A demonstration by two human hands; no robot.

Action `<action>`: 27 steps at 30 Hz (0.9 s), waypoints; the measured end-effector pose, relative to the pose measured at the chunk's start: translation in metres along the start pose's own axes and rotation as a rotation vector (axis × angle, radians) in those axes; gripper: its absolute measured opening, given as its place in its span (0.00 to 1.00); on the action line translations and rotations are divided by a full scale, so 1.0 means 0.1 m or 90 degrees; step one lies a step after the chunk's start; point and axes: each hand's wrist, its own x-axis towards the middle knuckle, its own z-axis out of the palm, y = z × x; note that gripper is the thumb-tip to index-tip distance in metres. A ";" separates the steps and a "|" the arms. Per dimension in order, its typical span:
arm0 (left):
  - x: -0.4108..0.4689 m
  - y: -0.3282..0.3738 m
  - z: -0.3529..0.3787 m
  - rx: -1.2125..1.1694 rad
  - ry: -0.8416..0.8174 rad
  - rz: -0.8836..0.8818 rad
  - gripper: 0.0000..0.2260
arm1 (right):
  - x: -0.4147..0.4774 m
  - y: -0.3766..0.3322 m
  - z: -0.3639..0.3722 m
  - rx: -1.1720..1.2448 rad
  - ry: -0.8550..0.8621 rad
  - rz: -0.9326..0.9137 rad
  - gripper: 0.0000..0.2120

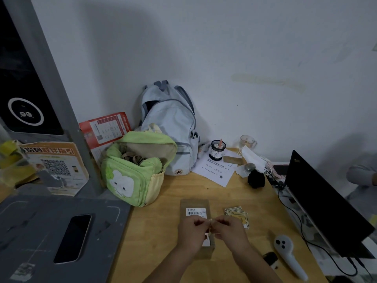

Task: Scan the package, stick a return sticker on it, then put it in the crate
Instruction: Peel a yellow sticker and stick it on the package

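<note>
Grey metal with a dark phone (73,237) lying on it fills the left, then comes the green bag (134,170) on the wooden desk (159,231), and right of that the brown cardboard package (195,205) lies flat with its white barcode label (196,212) facing up. My left hand (190,234) and my right hand (230,231) hover together directly over the near half of the package, fingertips pinched on something small and pale between them that I cannot make out. Just right of the package sits a fanned stack of return stickers (237,213), and further right the white scanner (288,254) lies near the desk's edge, beside the black laptop (326,205).
</note>
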 end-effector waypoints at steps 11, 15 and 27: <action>0.03 0.04 -0.08 -0.018 0.057 -0.001 0.11 | 0.00 0.02 -0.10 0.063 0.033 0.064 0.09; 0.01 0.06 -0.15 -0.025 0.085 0.005 0.10 | 0.00 0.04 -0.19 0.057 0.072 0.070 0.08; -0.09 0.05 -0.05 0.049 0.031 0.091 0.07 | -0.16 -0.09 0.02 -0.136 0.020 -0.130 0.12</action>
